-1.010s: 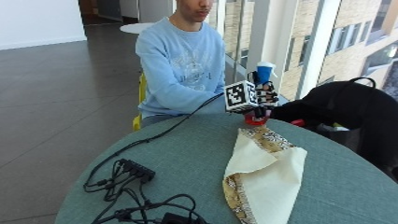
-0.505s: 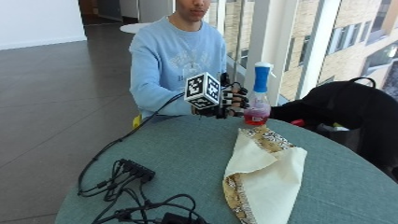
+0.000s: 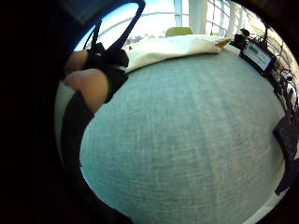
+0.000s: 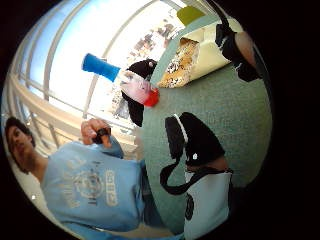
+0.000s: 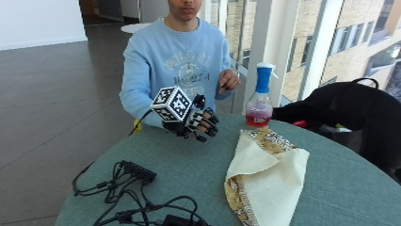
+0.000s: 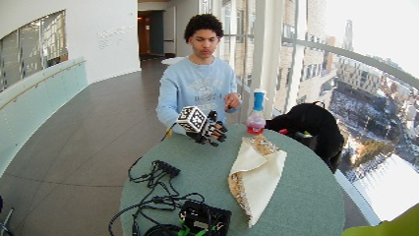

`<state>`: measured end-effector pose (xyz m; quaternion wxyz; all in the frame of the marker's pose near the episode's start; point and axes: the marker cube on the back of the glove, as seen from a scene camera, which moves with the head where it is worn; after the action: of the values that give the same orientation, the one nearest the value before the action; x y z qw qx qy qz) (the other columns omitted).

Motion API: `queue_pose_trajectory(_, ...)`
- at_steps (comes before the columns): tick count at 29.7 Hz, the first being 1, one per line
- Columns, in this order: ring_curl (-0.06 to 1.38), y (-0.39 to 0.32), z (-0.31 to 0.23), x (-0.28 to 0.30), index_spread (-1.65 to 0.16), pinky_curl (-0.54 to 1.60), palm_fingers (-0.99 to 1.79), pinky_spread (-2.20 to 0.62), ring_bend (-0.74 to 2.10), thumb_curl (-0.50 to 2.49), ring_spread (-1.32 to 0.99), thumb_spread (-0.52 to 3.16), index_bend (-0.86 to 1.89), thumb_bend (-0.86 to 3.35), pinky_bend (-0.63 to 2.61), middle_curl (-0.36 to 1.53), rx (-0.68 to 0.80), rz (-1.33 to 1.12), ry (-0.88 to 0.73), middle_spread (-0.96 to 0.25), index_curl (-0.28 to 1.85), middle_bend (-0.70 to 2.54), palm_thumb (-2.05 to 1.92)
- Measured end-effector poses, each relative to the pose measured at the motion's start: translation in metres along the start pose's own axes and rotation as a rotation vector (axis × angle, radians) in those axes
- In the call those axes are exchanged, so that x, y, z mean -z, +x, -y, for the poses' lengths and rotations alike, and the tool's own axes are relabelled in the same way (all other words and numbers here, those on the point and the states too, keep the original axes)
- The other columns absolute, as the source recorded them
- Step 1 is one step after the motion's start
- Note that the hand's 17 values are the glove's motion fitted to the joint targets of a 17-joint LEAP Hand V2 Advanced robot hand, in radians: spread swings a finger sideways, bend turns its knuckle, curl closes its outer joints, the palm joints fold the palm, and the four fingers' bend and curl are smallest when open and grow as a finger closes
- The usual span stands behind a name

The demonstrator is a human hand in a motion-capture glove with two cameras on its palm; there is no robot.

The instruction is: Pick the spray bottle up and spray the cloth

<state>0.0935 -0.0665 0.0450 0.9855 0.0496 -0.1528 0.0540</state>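
Standing upright at the far edge of the round tabletop (image 5: 188, 183), nearest the windows, the spray bottle (image 5: 260, 98) has a blue trigger head and red liquid in its base. Nothing touches it. The cloth (image 5: 266, 176), cream with a patterned border, lies folded on the tabletop just beside the bottle and reaches toward the near edge. A black bag (image 5: 351, 108) rests beyond the far edge, next to the bottle. Black cables (image 5: 125, 188) lie in a tangle on the tabletop's near side, well apart from the cloth.

Tabletop surface: grey-green woven fabric. Room: grey tiled floor, tall windows along one side.

Gloved right hand (image 5: 196, 123): raised above the tabletop at the person's edge, well apart from the bottle, with the fingers loosely curled and slightly spread, holding nothing. The bare left hand (image 5: 228, 80) is held up at chest height.
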Motion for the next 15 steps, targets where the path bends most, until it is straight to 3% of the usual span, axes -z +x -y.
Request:
queue_pose_trajectory(8, 0.35, 0.002, -0.032, -0.003, -0.29, 0.30, 0.83, 0.21, 0.32, 0.37, -0.06, 1.16, 0.17, -0.02, 0.12, 0.45, 0.060, -0.259, -0.021, -0.08, 0.29, 0.43, 0.68)
queue_pose_trajectory(15, 0.35, 0.011, -0.039, -0.004, -0.29, 0.26, 0.85, 0.21, 0.29, 0.38, -0.06, 1.18, 0.20, 0.00, 0.10, 0.45, 0.034, -0.223, -0.015, -0.08, 0.33, 0.44, 0.72)
